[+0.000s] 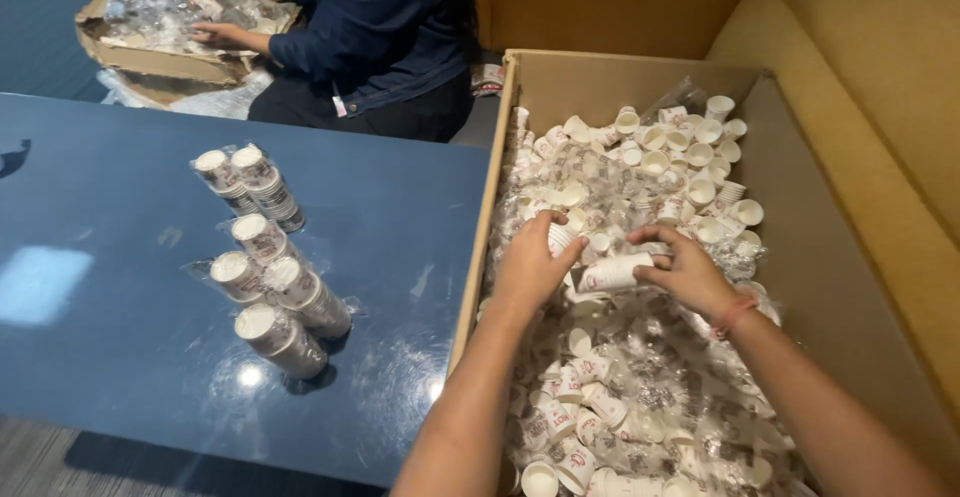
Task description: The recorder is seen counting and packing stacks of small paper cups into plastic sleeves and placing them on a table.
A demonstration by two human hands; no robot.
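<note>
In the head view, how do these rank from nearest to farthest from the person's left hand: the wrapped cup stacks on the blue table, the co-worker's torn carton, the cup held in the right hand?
From the left hand:
1. Cup held by the right hand, just beside it, over the big box.
2. Wrapped cup stacks, to the left on the blue table.
3. Torn carton, far upper left, by the co-worker.

A packing or sorting workroom is suggested, likely office-type. A big cardboard box [800, 257] is filled with loose paper cups [690, 162] and plastic wrap. Wrapped cup stacks [270, 257] are laid out on a glossy blue desk [120, 207]. A second person [370, 27] is seated by another box [160, 57]. Grey carpet [40, 462] is seen below.
</note>
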